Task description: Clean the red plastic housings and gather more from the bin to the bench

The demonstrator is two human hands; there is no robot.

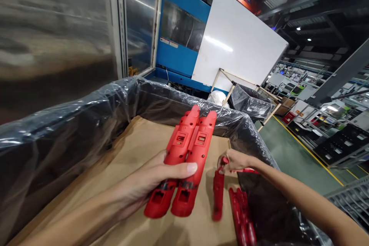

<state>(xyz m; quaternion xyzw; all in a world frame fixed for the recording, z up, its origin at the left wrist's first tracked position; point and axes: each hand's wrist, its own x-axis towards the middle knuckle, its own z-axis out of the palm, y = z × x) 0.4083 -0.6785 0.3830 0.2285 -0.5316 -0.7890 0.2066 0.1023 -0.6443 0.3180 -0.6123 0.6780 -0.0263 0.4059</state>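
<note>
Red plastic housings, two of them side by side, rise from the left hand in the head view, held just above a cardboard sheet. The left hand is closed around their lower halves with the thumb lying across the front, so one grip appears enough to keep the pair together, their small square openings facing up. The right hand is almost closed, pinching a thin red strip. A narrow red piece hangs just below that pinch, its lower end close to the cardboard; whether it is joined to the strip cannot be told. A heap of red parts lies on the sheet near the right hand. The cardboard sits within a black plastic liner folded outward at its edge, probably to keep the parts clean and unscratched. Beyond it stands a blue machine.
</note>
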